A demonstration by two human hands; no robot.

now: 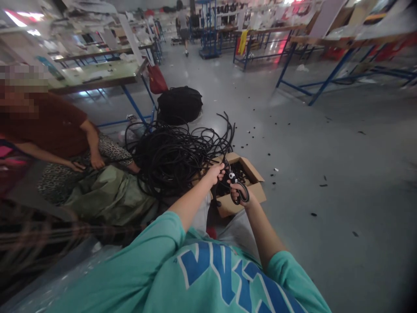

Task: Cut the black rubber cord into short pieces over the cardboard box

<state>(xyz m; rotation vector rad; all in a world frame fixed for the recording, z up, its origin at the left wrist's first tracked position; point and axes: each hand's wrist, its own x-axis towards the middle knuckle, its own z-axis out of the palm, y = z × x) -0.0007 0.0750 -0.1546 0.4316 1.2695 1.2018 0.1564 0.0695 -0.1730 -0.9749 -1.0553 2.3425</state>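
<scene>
Over an open cardboard box [257,191], my right hand [239,191] is closed on the black handles of a cutting tool [243,194] with a white pivot. The tool's tip points up and left, close to my left hand [215,174]. My left hand is closed on a thin black tube, whose end rises by the tool's blades. Small black pieces [239,171] lie inside the box. Left of the box spreads a large tangled heap of black tubing [172,152], touching the box's edge.
At the left a person in a brown shirt [52,126] sits by an olive cloth [110,195]. Behind the heap are a black bundle [180,104] and a red bag [157,79]. Blue-legged tables [348,41] stand farther back. Small black scraps [313,214] dot the grey floor.
</scene>
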